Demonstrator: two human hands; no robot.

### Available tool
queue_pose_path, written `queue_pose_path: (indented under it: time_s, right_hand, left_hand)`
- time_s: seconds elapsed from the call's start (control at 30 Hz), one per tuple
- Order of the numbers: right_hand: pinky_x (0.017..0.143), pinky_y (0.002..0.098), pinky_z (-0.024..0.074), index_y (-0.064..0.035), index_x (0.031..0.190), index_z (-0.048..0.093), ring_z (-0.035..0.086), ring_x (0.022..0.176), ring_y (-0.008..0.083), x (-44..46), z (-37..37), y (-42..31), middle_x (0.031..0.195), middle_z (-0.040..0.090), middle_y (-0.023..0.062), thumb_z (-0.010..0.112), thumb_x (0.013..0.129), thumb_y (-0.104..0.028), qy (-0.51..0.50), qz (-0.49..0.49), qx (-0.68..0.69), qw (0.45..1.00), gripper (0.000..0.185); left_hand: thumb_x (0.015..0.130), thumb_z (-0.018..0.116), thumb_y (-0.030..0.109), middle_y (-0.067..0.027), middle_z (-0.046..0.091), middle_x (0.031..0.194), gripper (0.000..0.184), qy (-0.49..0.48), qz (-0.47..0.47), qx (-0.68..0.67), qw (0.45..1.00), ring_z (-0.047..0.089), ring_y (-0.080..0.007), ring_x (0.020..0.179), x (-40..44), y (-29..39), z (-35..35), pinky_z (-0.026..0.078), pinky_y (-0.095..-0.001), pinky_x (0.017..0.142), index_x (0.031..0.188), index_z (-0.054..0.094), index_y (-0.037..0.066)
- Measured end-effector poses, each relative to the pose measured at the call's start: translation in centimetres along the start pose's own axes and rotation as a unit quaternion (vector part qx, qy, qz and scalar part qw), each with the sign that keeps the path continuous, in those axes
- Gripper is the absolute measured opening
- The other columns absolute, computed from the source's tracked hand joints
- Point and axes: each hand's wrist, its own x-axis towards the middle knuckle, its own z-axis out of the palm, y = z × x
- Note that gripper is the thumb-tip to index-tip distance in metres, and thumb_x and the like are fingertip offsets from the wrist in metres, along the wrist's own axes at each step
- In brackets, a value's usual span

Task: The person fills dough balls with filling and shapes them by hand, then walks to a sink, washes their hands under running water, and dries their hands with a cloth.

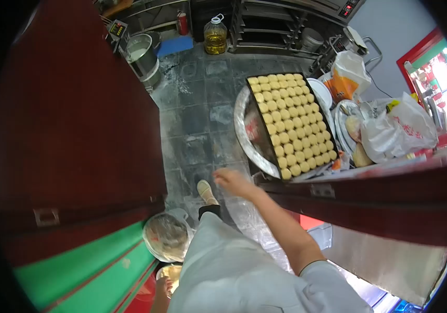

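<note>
My right hand [228, 180] hangs in front of me over the tiled floor, fingers loosely curled, with nothing visible in them. To its right, a black baking tray [255, 95] lies tilted across a large round metal rim [245, 136]. Rows of small round pale-yellow dough pieces [294, 122] fill the tray; my hand is apart from it. Low at my left side, my left hand [164, 285] shows only in part, its fingers curled in. It is nearest to a bowl [171, 272] with yellowish contents; I cannot tell whether it touches the bowl.
A dark red counter [88, 125] borders the left. A bucket [155, 245] with a plastic bag stands beside my legs. Ahead are a metal mixing bowl [142, 57], an oil jug [215, 39] and a rack [265, 31]. White plastic bags [398, 130] lie on the right.
</note>
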Motion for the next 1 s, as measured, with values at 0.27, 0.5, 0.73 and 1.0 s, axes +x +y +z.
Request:
queue_pose_path:
  time_s: [0.27, 0.5, 0.73, 1.0]
  right_hand:
    - [0.074, 0.0426, 0.0512, 0.0017, 0.099, 0.065, 0.066, 0.085, 0.0365, 3.4, -9.3, 18.9, 0.090, 0.068, 0.0222, 0.061, 0.089, -0.028, 0.030, 0.268, -0.147, 0.952, 0.032]
    - [0.062, 0.0292, 0.0552, -0.0004, 0.111, 0.060, 0.067, 0.075, 0.0182, 16.0, -19.0, 18.3, 0.092, 0.067, 0.0098, 0.056, 0.097, -0.025, 0.164, 0.409, 0.288, 0.850, 0.029]
    - [0.084, 0.0447, 0.0482, 0.0012, 0.106, 0.062, 0.063, 0.098, 0.0391, 52.8, -32.3, 14.3, 0.099, 0.066, 0.0232, 0.057, 0.092, -0.024, 0.065, 0.157, -0.019, 0.985, 0.030]
    - [0.090, 0.0396, 0.0479, -0.0009, 0.114, 0.062, 0.062, 0.105, 0.0343, 91.4, -50.8, -2.3, 0.110, 0.066, 0.0185, 0.058, 0.093, -0.027, 0.090, -0.073, 0.034, 0.993, 0.034]
  left_hand:
    - [0.090, 0.059, 0.027, -0.0038, 0.065, 0.088, 0.021, -0.030, 0.133, -0.019, 0.990, 0.060, -0.0142, 0.079, 3.1, 41.5, 15.2, 0.050, -0.0265, 0.068, 0.096, 0.069, 0.010]
    - [0.098, 0.053, 0.030, -0.0070, 0.066, 0.114, 0.038, -0.159, 0.342, 0.101, 0.920, 0.061, -0.0161, 0.105, -1.1, 78.7, 30.7, 0.046, -0.0328, 0.092, 0.123, 0.060, 0.004]
    - [0.101, 0.048, 0.028, -0.0098, 0.064, 0.113, 0.034, -0.156, 0.309, 0.067, 0.936, 0.062, -0.0197, 0.103, -0.6, 100.5, 35.9, 0.050, -0.0351, 0.088, 0.121, 0.060, 0.003]
    - [0.103, 0.041, 0.025, -0.0132, 0.065, 0.110, 0.035, -0.131, 0.315, -0.141, 0.929, 0.064, -0.0202, 0.096, -0.1, 126.0, 34.6, 0.052, -0.0336, 0.082, 0.121, 0.058, 0.000]
